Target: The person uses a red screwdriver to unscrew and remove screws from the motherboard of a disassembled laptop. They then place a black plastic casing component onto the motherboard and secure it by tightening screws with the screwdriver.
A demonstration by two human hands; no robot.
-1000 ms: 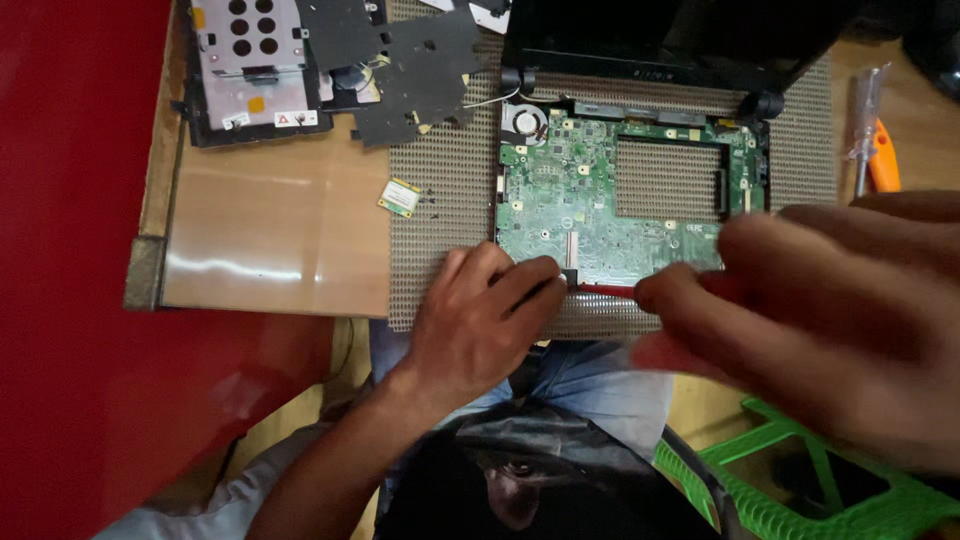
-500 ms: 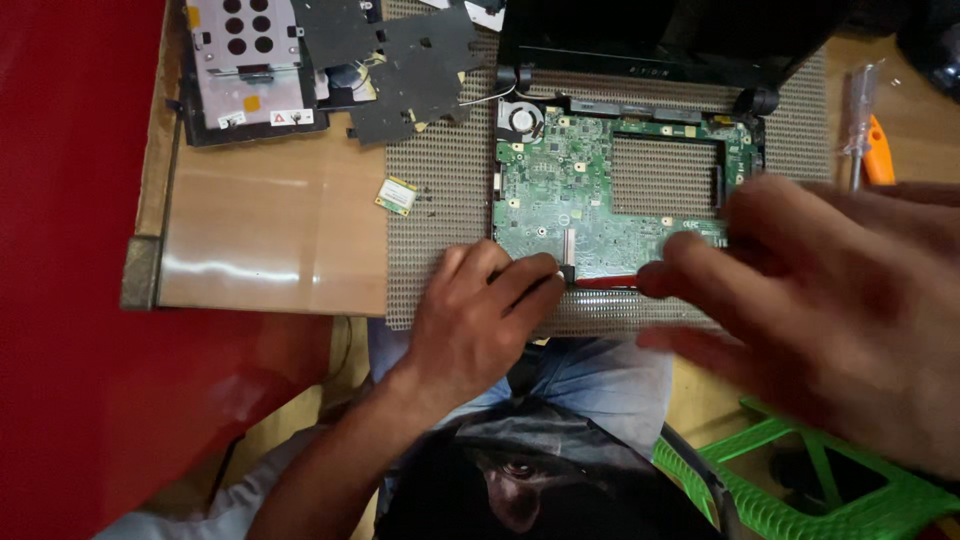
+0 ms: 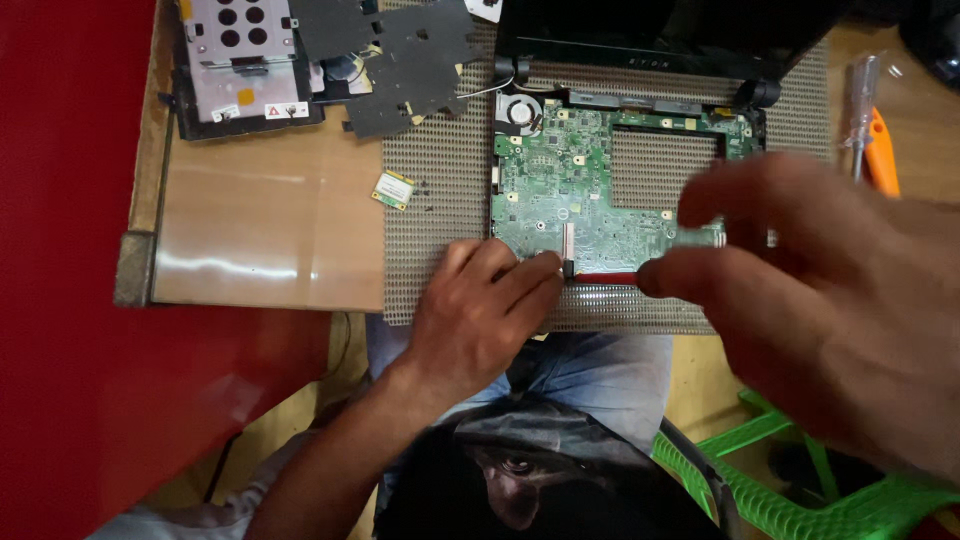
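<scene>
Over on the far left a red surface (image 3: 70, 300) runs beside the wooden bench (image 3: 260, 240). At the bench's back edge lies a metal drive caddy with round holes (image 3: 238, 50), and next to it a black cut-out plastic sheet (image 3: 410, 55). A small green wireless card (image 3: 393, 188) sits alone on the bare wood, just beside the woven anti-slip mat (image 3: 430, 230).

On that mat lies the green laptop motherboard (image 3: 590, 190), its fan (image 3: 521, 110) at the upper left corner and the dark laptop screen (image 3: 660, 30) hinged behind it. The left hand (image 3: 480, 320) rests on the mat at the board's front edge, fingers loosely curled, fingertips (image 3: 545, 265) touching the board's near edge by a small connector; it grips nothing.

To the right, the right hand (image 3: 820, 290) hovers close to the camera, blurred, with thumb and forefinger nearly pinched above the board's front right corner; whether it holds anything I cannot tell. Past it a clear-handled screwdriver (image 3: 862, 110) and an orange tool (image 3: 882, 150) lie on the bench. Below, a green plastic stool (image 3: 790, 490) stands by the person's knees.
</scene>
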